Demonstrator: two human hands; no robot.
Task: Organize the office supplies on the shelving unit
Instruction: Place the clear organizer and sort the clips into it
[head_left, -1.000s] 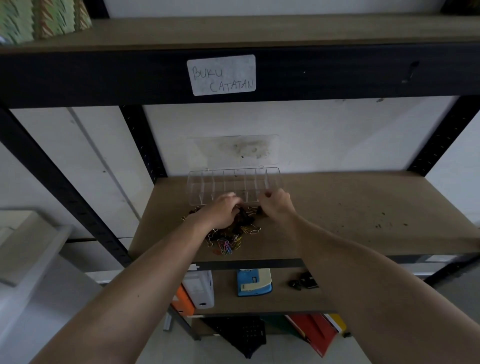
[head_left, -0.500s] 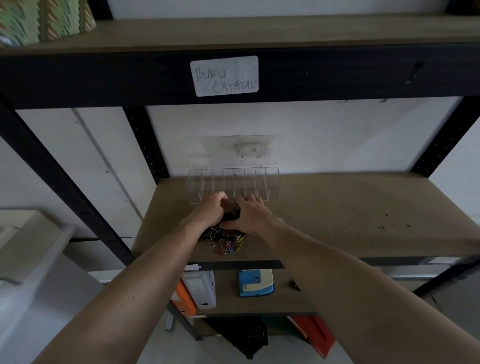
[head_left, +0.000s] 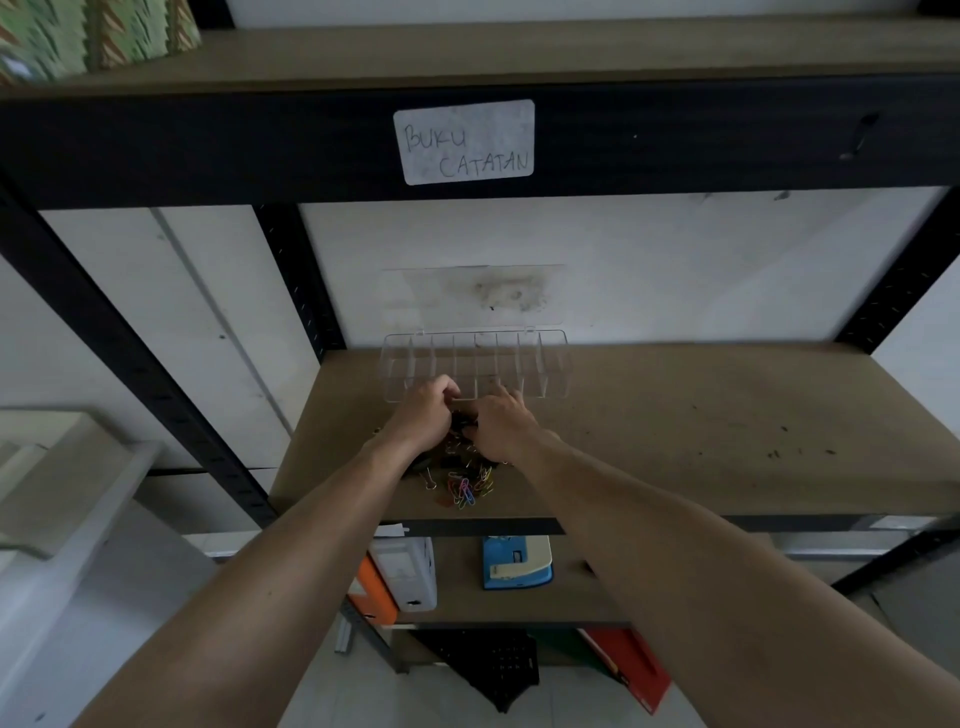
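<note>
At the far left, on the top shelf's left corner, a green patterned box (head_left: 93, 36) stands partly out of view. Below it, a black upright (head_left: 130, 358) of the shelving unit slants down toward the middle shelf (head_left: 701, 431), a bare brown board. My left hand (head_left: 423, 418) reaches in over the front half of that shelf, fingers curled down into a dark heap of binder clips (head_left: 457, 441); whether it actually grips any I cannot tell, since the fingertips are hidden. Just in front of the heap, near the shelf's front edge, lies a scatter of coloured paper clips (head_left: 467, 486). My right hand (head_left: 501, 428) is close beside the left, nearly touching it, fingers bent over the same heap, and its grip is equally hard to make out. Behind both hands, toward the shelf's back edge, sits a clear plastic divided organiser box (head_left: 475, 361), its lid (head_left: 470, 296) standing open against the white wall. Above, on the black front rail of the top shelf, a white label (head_left: 464, 141) reads "BUKU CATATAN". On the lower shelf I see a white container (head_left: 408, 571) beside an orange folder (head_left: 371, 595), then a blue and cream hole punch (head_left: 517, 564).
</note>
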